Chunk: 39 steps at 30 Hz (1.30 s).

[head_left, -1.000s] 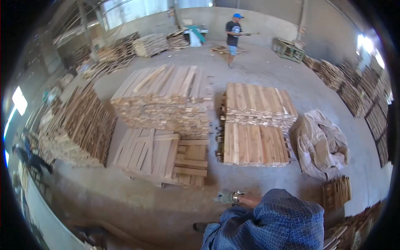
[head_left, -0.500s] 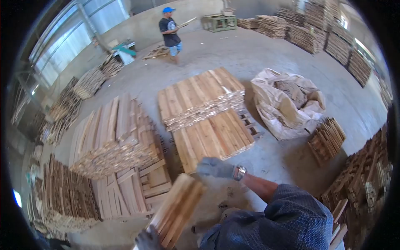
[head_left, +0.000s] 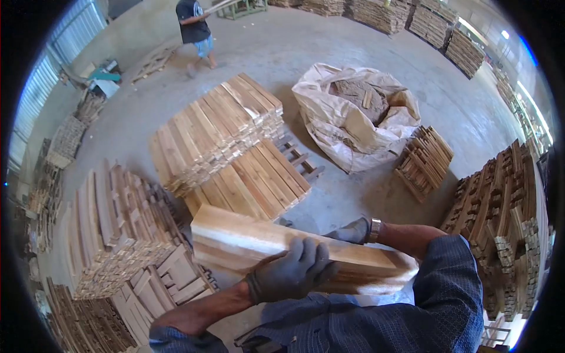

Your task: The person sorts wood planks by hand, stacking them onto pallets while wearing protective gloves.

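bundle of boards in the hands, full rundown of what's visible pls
The bundle of boards is a stack of several pale, rough-sawn wooden planks held together as one block, lying roughly level across the person's chest, its near-left end showing lighter grain. The gloved left hand wraps over its top front edge; the gloved right hand, with a wristwatch, grips the far side. It is lifted off the floor, touching nothing else visible.
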Motion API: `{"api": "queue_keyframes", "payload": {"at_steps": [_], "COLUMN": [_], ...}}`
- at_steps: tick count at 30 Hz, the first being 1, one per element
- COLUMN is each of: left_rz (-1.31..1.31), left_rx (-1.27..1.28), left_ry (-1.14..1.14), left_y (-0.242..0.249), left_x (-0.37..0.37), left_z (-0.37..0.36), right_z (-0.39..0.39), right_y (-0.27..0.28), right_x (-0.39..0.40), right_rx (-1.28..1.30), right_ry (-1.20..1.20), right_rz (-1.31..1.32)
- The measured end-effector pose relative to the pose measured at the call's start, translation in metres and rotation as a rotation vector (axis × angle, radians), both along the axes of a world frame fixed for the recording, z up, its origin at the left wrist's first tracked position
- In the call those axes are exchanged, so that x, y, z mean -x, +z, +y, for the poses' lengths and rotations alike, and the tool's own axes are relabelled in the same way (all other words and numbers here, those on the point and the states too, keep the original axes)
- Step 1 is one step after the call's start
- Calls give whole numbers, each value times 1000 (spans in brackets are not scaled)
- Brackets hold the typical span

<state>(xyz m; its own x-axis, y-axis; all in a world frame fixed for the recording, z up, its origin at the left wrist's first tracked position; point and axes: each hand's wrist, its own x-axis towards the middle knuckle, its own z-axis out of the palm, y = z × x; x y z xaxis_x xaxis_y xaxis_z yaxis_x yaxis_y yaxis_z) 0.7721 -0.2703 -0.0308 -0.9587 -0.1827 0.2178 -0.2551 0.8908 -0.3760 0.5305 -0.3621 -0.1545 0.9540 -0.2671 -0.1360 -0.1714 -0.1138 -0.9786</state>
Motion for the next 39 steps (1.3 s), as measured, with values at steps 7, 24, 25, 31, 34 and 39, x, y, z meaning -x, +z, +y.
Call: {"api": "queue_keyframes", "payload": {"at_steps": [7,24,25,31,34,39], "left_rz": [235,376,358,579,714,688], "left_rx": [-29,-529,-680,-1151,-1329,-1415], "left_ry": [-200,468,675,1586,1804,1933], "left_y": [-60,-199,-207,-355,-431,-516], "left_x": [36,99,103,124,135,151], "left_z": [-160,-340,-335,-236,-193,-194], "right_z": [-87,-339,-356,-437,-462,-492], "right_y": [-54,-178,-193,-340,-443,-586], "right_x": [44,124,126,128,115,77], "right_rx": [-263,-836,-867,-807,-610,-672], "right_ry": [-182,-523,-532,-681,-676,-713], "right_rz": [65,12,2,76,149,194]}}
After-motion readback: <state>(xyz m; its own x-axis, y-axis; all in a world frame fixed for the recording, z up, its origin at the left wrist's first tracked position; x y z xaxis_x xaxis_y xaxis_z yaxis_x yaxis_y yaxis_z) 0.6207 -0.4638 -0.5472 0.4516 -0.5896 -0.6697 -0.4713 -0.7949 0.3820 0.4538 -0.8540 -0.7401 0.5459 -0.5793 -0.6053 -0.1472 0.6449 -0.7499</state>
